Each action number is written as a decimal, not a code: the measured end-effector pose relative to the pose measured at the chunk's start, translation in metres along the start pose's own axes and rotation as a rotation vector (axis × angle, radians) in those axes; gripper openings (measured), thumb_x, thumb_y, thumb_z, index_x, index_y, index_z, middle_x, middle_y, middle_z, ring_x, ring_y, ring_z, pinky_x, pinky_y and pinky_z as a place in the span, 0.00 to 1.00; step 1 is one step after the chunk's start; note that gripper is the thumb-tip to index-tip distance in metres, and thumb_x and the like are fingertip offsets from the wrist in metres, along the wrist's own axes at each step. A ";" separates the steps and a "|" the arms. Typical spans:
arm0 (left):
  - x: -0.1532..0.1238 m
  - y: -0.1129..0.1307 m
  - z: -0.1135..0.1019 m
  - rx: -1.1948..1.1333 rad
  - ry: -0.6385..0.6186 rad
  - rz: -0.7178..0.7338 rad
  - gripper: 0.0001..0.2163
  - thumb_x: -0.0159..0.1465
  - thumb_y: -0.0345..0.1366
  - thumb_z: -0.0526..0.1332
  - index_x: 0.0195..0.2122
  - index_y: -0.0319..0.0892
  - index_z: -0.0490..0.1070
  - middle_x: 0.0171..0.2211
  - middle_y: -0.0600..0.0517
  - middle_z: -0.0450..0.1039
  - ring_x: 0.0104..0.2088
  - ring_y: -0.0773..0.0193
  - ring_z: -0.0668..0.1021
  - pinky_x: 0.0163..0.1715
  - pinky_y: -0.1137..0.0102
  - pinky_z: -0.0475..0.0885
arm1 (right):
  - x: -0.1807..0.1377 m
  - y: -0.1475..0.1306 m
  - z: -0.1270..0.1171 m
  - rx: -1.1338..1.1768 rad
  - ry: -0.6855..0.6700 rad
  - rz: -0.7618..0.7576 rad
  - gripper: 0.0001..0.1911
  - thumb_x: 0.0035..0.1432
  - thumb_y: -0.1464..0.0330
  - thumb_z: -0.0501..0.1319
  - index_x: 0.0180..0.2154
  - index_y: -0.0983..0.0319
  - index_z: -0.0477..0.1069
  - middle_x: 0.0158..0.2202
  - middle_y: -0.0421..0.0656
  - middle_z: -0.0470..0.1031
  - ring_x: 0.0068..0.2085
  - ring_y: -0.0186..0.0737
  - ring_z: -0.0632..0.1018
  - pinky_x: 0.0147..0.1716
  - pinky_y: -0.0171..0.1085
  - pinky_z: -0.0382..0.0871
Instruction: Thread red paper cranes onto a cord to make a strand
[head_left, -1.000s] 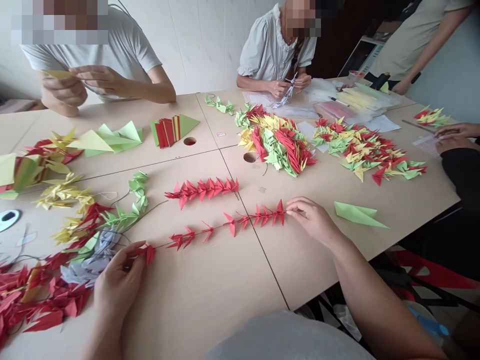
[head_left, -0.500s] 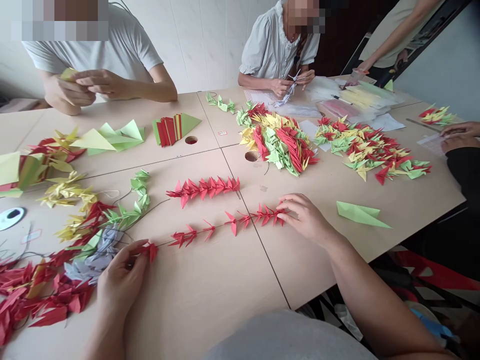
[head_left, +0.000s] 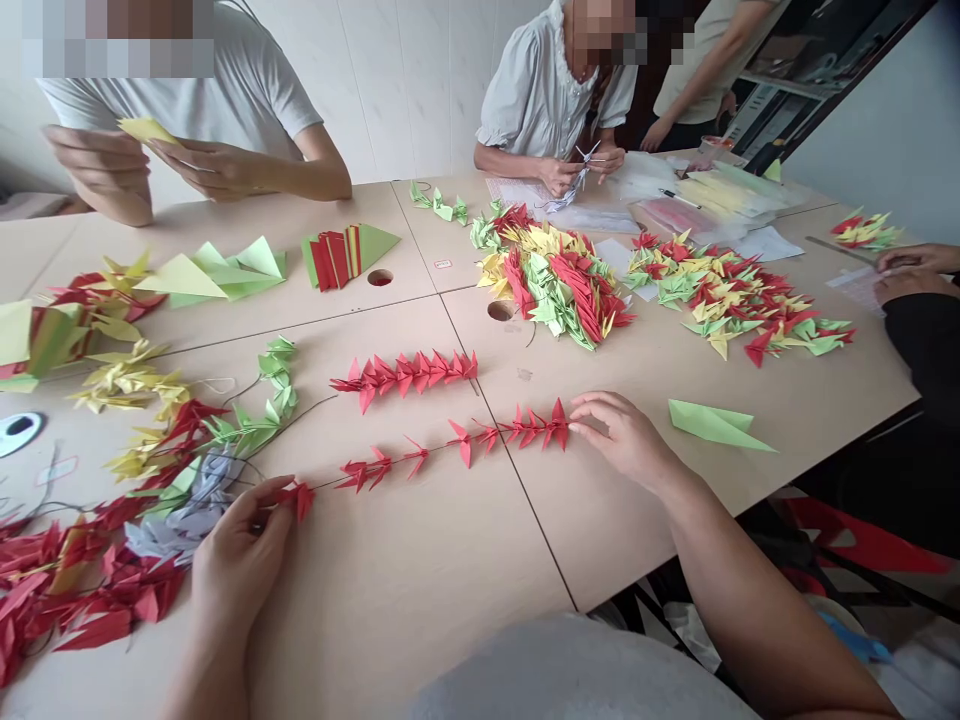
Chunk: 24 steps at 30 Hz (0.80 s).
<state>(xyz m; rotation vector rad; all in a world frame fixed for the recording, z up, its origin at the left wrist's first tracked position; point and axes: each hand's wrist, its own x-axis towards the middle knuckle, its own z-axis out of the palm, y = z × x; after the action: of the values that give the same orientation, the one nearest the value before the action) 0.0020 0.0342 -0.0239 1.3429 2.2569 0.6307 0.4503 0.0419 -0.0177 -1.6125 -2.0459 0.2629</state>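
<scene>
A string of red paper cranes (head_left: pixel 465 442) stretches across the table between my hands, the cranes unevenly spaced along a dark cord. My left hand (head_left: pixel 244 545) pinches the cord's left end at a red paper crane (head_left: pixel 302 499). At the other end, my right hand (head_left: pixel 619 435) has its thumb and fingertips curled just beside the last red crane; the cord between them is too thin to make out. Behind this string lies a second, tightly packed row of red cranes (head_left: pixel 405 375). A grey-blue crane bunch (head_left: pixel 191 510) lies beside my left hand.
Red crane strings (head_left: pixel 112 600) and a green string (head_left: pixel 277 400) lie left. Mixed crane heaps (head_left: pixel 562 280) fill the back middle. A folded green paper (head_left: pixel 716 423) lies right. Across the table (head_left: pixel 420 580), one person handles yellow paper, another grey-blue strips; a further person stands behind.
My right hand has shifted slightly right, off the last crane, which now shows fully. My left hand stays put. The person at back left has moved their hands apart around the yellow paper.
</scene>
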 end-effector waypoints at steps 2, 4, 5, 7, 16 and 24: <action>-0.001 0.001 0.000 -0.003 -0.001 0.000 0.19 0.50 0.45 0.57 0.42 0.50 0.74 0.30 0.57 0.73 0.25 0.66 0.71 0.30 0.70 0.67 | 0.003 -0.005 0.003 0.006 -0.005 -0.051 0.05 0.60 0.67 0.60 0.37 0.56 0.74 0.44 0.47 0.75 0.48 0.47 0.76 0.47 0.50 0.73; -0.001 0.001 0.000 -0.008 0.005 0.005 0.19 0.50 0.45 0.57 0.42 0.50 0.75 0.31 0.56 0.74 0.26 0.65 0.71 0.30 0.70 0.67 | 0.007 -0.011 0.006 0.018 -0.021 -0.107 0.06 0.59 0.68 0.61 0.39 0.55 0.75 0.45 0.47 0.74 0.49 0.48 0.75 0.47 0.51 0.72; -0.001 0.002 0.000 -0.010 0.008 0.011 0.19 0.49 0.45 0.57 0.42 0.50 0.75 0.31 0.56 0.74 0.26 0.65 0.72 0.30 0.70 0.67 | 0.009 -0.014 0.008 0.022 -0.029 -0.128 0.06 0.59 0.68 0.61 0.38 0.55 0.75 0.46 0.47 0.74 0.50 0.48 0.74 0.48 0.51 0.72; -0.001 0.002 0.001 -0.013 0.017 0.023 0.19 0.49 0.45 0.57 0.41 0.49 0.75 0.31 0.56 0.74 0.27 0.64 0.73 0.29 0.70 0.67 | 0.013 -0.018 0.011 0.019 -0.039 -0.150 0.05 0.59 0.69 0.61 0.36 0.55 0.76 0.45 0.47 0.74 0.50 0.48 0.74 0.48 0.52 0.72; -0.003 0.005 0.000 -0.005 0.013 0.030 0.19 0.50 0.43 0.57 0.42 0.48 0.75 0.31 0.55 0.76 0.27 0.64 0.74 0.28 0.71 0.68 | 0.016 -0.018 0.014 0.002 -0.026 -0.156 0.06 0.59 0.71 0.60 0.33 0.57 0.76 0.43 0.47 0.76 0.48 0.49 0.75 0.47 0.52 0.72; -0.004 0.005 0.000 -0.016 0.028 0.025 0.18 0.50 0.44 0.57 0.42 0.49 0.75 0.30 0.56 0.75 0.28 0.64 0.74 0.29 0.71 0.68 | 0.026 -0.033 0.021 0.000 -0.062 -0.215 0.06 0.57 0.70 0.63 0.38 0.56 0.74 0.45 0.46 0.76 0.49 0.49 0.75 0.49 0.52 0.70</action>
<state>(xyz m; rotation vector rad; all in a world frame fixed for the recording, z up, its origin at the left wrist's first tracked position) 0.0073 0.0328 -0.0204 1.3645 2.2551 0.6786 0.4073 0.0605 -0.0136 -1.3846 -2.2448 0.2384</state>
